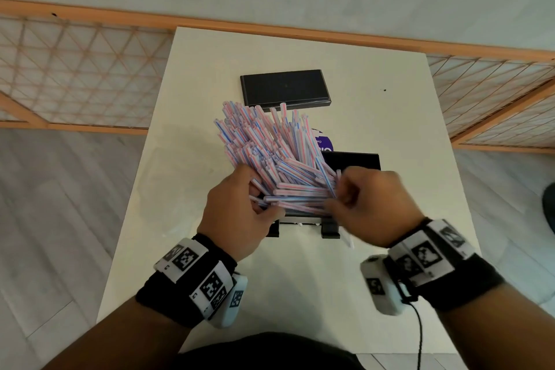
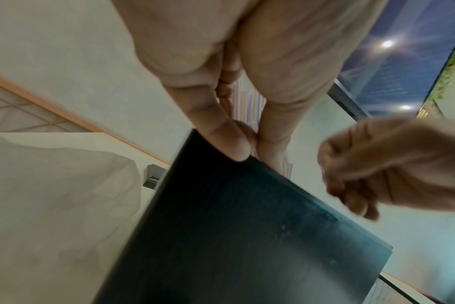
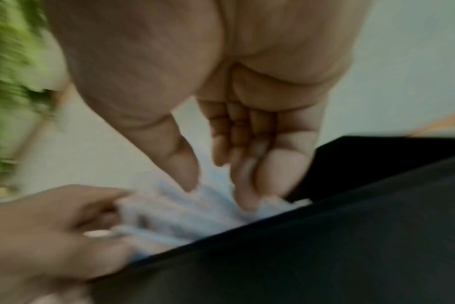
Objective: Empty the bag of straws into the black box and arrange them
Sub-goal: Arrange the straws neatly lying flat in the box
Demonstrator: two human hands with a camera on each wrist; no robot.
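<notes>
Head view: our left hand [image 1: 240, 213] grips the near end of the striped straws [image 1: 264, 144], fingers curled round the bundle; our right hand [image 1: 369, 207] pinches straws beside it, over the black box [image 1: 351, 160] on the bench [image 1: 300, 279]

hands [image 1: 240, 213]: 2 | black box [image 1: 354, 160]: 1 | lid [image 1: 283, 87]: 1 | straws [image 1: 264, 144]: too many to count

The straws [image 1: 264, 144] look like thin plastic, striped pink and blue on white. The black box [image 2: 247, 226] has a smooth, faintly glossy wall, and its lid [image 1: 283, 87] a satin sheen. The counter [image 1: 390, 135] is matt white; the floor [image 1: 60, 204] is grey wood-look planking.
</notes>
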